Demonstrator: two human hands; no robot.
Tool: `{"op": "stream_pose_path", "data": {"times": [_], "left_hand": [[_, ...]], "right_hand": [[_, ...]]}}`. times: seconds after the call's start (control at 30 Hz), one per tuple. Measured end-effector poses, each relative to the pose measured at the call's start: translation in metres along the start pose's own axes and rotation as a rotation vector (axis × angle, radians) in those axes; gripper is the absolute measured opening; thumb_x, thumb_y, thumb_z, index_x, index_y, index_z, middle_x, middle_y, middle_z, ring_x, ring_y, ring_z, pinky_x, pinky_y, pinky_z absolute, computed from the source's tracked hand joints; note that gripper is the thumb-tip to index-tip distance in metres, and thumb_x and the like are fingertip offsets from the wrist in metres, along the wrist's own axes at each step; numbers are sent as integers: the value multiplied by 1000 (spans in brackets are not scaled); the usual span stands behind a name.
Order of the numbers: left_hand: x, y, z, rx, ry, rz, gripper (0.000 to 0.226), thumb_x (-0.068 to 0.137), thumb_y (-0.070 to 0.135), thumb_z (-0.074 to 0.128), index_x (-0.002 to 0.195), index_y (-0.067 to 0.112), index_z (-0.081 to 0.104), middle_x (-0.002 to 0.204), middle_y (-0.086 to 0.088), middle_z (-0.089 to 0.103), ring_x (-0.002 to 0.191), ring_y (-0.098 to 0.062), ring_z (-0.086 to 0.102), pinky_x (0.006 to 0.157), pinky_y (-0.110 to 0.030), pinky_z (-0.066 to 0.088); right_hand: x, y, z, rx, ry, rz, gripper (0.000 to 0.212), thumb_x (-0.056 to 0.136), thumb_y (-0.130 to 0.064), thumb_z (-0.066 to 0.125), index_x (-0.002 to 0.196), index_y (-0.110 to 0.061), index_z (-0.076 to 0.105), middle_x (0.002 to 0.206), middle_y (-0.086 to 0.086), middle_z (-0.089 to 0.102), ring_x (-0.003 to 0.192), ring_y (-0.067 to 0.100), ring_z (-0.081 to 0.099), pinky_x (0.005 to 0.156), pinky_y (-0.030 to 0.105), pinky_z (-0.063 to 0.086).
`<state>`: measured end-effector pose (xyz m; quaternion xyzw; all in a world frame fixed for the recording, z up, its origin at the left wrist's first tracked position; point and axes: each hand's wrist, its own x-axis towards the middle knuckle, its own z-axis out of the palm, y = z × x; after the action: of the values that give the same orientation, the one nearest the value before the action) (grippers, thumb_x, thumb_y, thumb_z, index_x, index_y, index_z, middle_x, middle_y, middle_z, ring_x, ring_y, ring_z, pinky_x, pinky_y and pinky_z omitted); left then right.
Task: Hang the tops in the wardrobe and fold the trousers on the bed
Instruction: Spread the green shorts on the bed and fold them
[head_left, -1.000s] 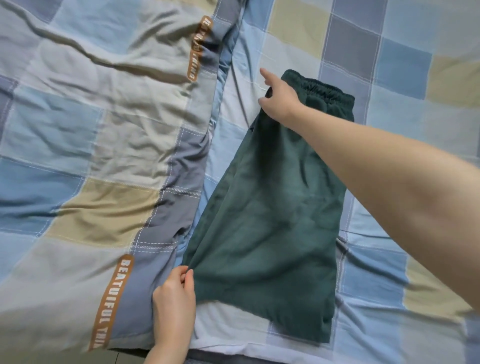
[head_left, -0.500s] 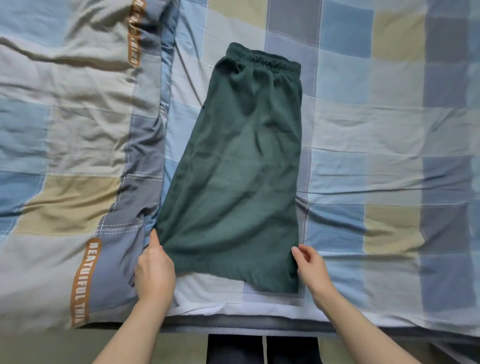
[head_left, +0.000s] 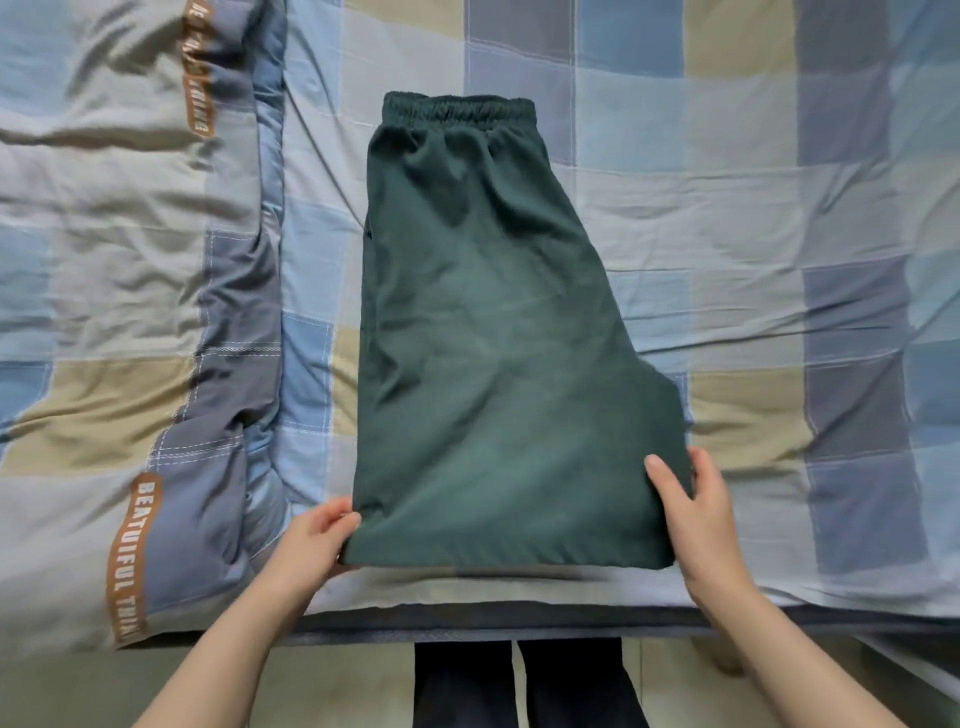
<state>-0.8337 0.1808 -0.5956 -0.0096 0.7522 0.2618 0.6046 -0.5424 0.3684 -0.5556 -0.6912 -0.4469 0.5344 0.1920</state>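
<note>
The bed (head_left: 727, 218) is carrying a rumpled quilt (head_left: 130, 260) beside green trousers (head_left: 493, 338) lying flat, waistband far; 2 hands are gripping the near hem corners, left hand (head_left: 317, 540) and right hand (head_left: 696, 514) fingers curling round fabric

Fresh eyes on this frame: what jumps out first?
The dark green trousers lie folded lengthwise in the middle of the checked bed sheet, waistband at the far end. The left hand and right hand each grip a near hem corner, which is raised off the sheet. A quilt with orange lettered strips lies bunched along the left.
</note>
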Motion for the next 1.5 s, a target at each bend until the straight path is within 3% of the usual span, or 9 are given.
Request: {"op": "stream_pose_path", "data": {"times": [0.27, 0.57, 0.7, 0.8, 0.93, 1.07, 1.2, 1.33, 1.5], "left_hand": [[19, -34, 4, 266, 254, -42, 28, 99, 12, 51, 79, 4, 69, 92, -18, 70, 80, -27, 61, 73, -42, 56], [33, -32, 0, 328, 221, -60, 33, 89, 26, 66, 66, 11, 48, 70, -10, 52, 74, -21, 48, 68, -34, 32], [21, -18, 17, 802, 533, -138, 26, 86, 9, 59, 111, 5, 50, 118, -23, 52, 106, -43, 52, 82, -43, 39], [16, 3, 53, 1043, 665, 411, 60, 64, -7, 62, 122, 5, 50, 107, -23, 50, 89, -44, 52, 71, -50, 45], [13, 30, 144, 1118, 234, 959, 47, 58, 5, 65, 104, 12, 59, 96, -8, 54, 78, -32, 53, 59, -37, 47], [6, 34, 227, 1345, -62, 770, 61, 74, 49, 74, 118, 13, 53, 106, -5, 56, 91, -27, 59, 72, -36, 44], [6, 24, 263, 1454, -6, 612, 81, 79, 35, 73, 148, 27, 32, 96, -10, 60, 70, -28, 60, 63, -34, 32], [7, 5, 274, 1513, -174, 783, 58, 44, 26, 90, 98, 22, 69, 65, 1, 60, 49, -20, 58, 53, -28, 21], [2, -9, 261, 1259, -507, 803, 25, 91, 13, 46, 114, 12, 55, 108, -10, 61, 99, -34, 58, 73, -39, 41]], "right_hand": [[32, 74, -29, -663, -114, 347, 24, 94, -18, 52, 114, -5, 58, 115, 12, 61, 109, 31, 56, 88, 34, 40], [102, 26, 27, -174, -212, 322, 31, 90, -41, 60, 102, -12, 60, 99, 2, 64, 89, 18, 63, 81, 36, 52], [119, 22, 23, -349, -190, 293, 22, 93, -26, 54, 107, -11, 62, 102, 7, 66, 95, 25, 63, 86, 43, 54], [120, 19, 11, -342, -124, 334, 22, 98, -23, 43, 89, -12, 60, 89, 11, 61, 73, 24, 59, 65, 37, 59], [108, 21, 0, -210, -305, 410, 24, 100, -35, 45, 101, -14, 56, 88, 7, 62, 70, 20, 63, 67, 33, 55], [100, 24, 1, -132, -386, 435, 27, 96, -42, 51, 94, -15, 54, 79, -1, 61, 75, 23, 67, 79, 40, 55], [102, 23, 6, -162, -356, 437, 28, 98, -43, 47, 95, -17, 56, 85, -1, 65, 73, 22, 66, 70, 35, 56], [111, 23, 6, -199, -318, 386, 17, 99, -31, 48, 92, -18, 56, 84, 0, 65, 67, 17, 65, 56, 28, 54], [121, 18, 0, -184, -290, 387, 11, 97, -17, 50, 87, -15, 48, 92, 7, 62, 76, 22, 65, 68, 34, 58]]}}
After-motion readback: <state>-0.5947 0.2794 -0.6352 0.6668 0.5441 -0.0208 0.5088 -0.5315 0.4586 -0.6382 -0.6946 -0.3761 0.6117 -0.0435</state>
